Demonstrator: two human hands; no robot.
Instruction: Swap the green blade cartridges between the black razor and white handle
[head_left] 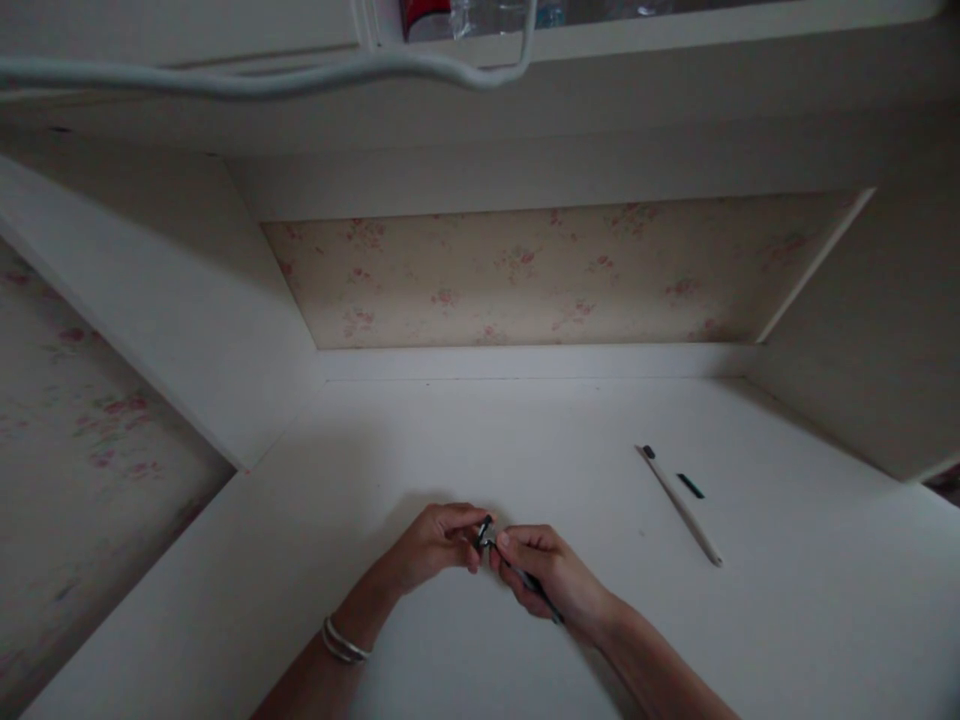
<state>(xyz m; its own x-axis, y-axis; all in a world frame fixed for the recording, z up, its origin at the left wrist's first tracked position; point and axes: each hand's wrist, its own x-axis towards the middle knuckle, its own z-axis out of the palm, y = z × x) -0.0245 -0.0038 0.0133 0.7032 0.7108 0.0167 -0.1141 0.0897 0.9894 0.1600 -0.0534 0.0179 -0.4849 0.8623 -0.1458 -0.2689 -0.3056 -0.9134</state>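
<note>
Above a white tabletop (450, 440), well out from its back edge, a small black-and-silver piece (487, 535) is held between two bare hands. On its left side it is pinched between the thumb and fingers of the left hand (439, 545). In the right hand (551, 570), a slim dark rod (552, 609) is gripped, with thumb and fingers closed on it; the rod is slanted, its upper end set at the piece, its lower end left showing below the palm. The piece is seen as stubby, with shiny metal and dark edges; in the dim light, whether it is joined to the rod cannot be made out.

Toward the tabletop's right edge, one white pen-shaped tool (682, 507) is laid at a slant, its narrow tip pointed at the back edge. Just to its right, apart from it, one short dark strip (691, 486) is laid. Only one piece and one rod are seen. Silvery bracelets (343, 640) are worn on the left wrist.
</note>
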